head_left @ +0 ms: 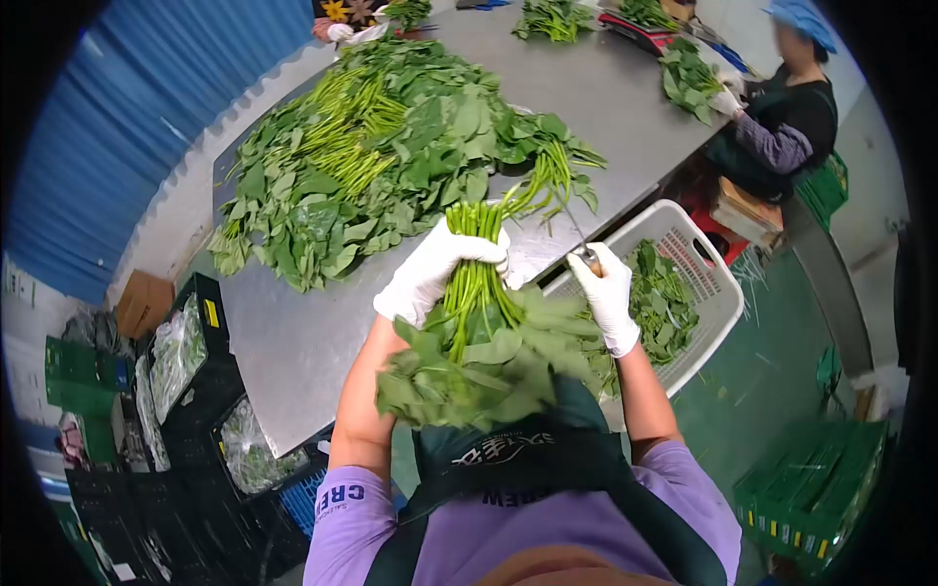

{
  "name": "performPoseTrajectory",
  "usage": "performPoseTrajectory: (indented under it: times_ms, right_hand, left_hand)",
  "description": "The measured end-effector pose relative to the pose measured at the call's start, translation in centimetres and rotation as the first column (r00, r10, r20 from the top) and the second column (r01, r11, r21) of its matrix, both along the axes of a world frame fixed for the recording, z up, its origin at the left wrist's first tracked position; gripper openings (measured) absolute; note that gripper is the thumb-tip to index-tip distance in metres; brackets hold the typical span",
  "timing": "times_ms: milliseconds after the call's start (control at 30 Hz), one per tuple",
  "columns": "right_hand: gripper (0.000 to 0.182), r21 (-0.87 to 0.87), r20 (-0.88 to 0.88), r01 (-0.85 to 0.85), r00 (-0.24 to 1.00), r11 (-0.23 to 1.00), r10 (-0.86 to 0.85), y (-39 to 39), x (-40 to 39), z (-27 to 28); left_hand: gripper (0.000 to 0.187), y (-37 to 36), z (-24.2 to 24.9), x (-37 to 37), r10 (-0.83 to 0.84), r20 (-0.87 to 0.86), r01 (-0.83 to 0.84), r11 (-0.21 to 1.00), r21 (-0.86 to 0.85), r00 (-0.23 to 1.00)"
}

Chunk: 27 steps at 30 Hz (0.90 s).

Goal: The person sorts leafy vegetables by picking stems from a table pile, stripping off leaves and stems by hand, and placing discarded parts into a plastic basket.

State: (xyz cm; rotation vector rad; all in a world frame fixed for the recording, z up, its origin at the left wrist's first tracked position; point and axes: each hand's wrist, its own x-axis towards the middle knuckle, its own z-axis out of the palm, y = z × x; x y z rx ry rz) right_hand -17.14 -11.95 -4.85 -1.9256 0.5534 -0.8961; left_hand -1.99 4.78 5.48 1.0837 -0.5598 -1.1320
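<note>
My left hand [438, 264], in a white glove, is closed round the stems of a bunch of leafy greens [479, 322]. The cut stem ends point away from me, and the broad leaves hang toward my apron. In my gloved right hand [608, 298] is a knife [590, 256], gripped by its brown handle. Its thin blade points up and to the left, over the table edge near some loose stems [555, 168]. A large heap of the same greens [362, 156] covers much of the metal table [303, 342] beyond my left hand.
A white basket [718, 283] with leaves inside stands below my right hand. At the far right a co-worker [782, 117] holds greens near a red scale [635, 34]. Dark crates [186, 391] with bagged greens stand at left, green crates [816, 488] at lower right.
</note>
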Motion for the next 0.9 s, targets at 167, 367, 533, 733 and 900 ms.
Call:
performPoseTrajectory:
  times_ms: [167, 367, 533, 733, 900]
  right_hand:
    - [0.015, -0.379, 0.002, -0.277, 0.954, 0.883, 0.300, 2.1, 5.0, 4.8]
    - [0.021, -0.340, -0.103, -0.528, 0.844, 0.778, 0.527, 4.2, 10.1, 3.3]
    - [0.019, -0.421, -0.475, -0.550, 0.811, 0.722, 0.341, 5.0, 14.3, -2.0]
    - [0.012, -0.504, -0.566, -0.673, 0.731, 0.541, 0.381, 11.9, 18.8, -8.7]
    - [0.014, -0.630, -0.329, -0.582, 0.800, 0.515, 0.502, 13.5, 18.6, -4.4]
  left_hand:
    - [0.019, 2.7, -2.5, -0.2, 0.006, -0.436, -0.076, 0.987, -0.144, 0.900]
    - [0.016, 5.8, -4.6, -0.2, -0.222, -0.560, -0.004, 0.928, -0.374, 0.798]
    - [0.015, 11.8, -5.0, -0.3, -0.329, -0.290, 0.139, 0.840, -0.524, 0.899]
    - [0.017, 19.5, 1.6, -0.9, 0.666, 0.046, -0.601, 0.699, -0.386, 0.744]
    - [0.018, 22.1, 3.0, -1.0, 0.414, 0.866, -0.751, 0.467, -0.467, -0.280]
